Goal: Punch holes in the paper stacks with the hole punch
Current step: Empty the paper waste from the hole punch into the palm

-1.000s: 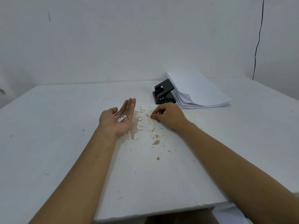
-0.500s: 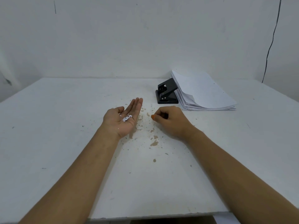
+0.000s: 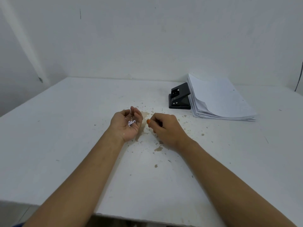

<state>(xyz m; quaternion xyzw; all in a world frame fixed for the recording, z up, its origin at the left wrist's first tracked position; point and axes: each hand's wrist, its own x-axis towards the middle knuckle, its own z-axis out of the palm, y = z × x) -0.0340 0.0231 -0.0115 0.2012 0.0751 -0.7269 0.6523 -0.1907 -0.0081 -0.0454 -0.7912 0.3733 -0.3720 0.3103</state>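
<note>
A white table (image 3: 65, 128) with a scuffed top is seen from above, set against a plain white wall (image 3: 131, 38). Two bare forearms are stretched forward over it.

The left hand (image 3: 127, 123) is turned palm up near the middle of the table, its fingers gently cupped. A small heap of white paper punch-outs (image 3: 131, 123) is cradled in the palm; nothing is clenched around them.

The right hand (image 3: 165, 126) is placed just beside the left, knuckles up, with its fingers curled inward and the thumb tip pressed to the forefinger. An orange-painted thumbnail (image 3: 148, 121) is shown. Whether a scrap is pinched between those fingertips cannot be told.

Brown stains and specks (image 3: 158, 149) are scattered across the table surface around and between the hands.

Farther back and to the right, a black metal two-hole punch (image 3: 180, 97) is seen with its lever raised. A loosely squared stack of white paper sheets (image 3: 219, 99) lies directly against its right side, well apart from both hands.
</note>
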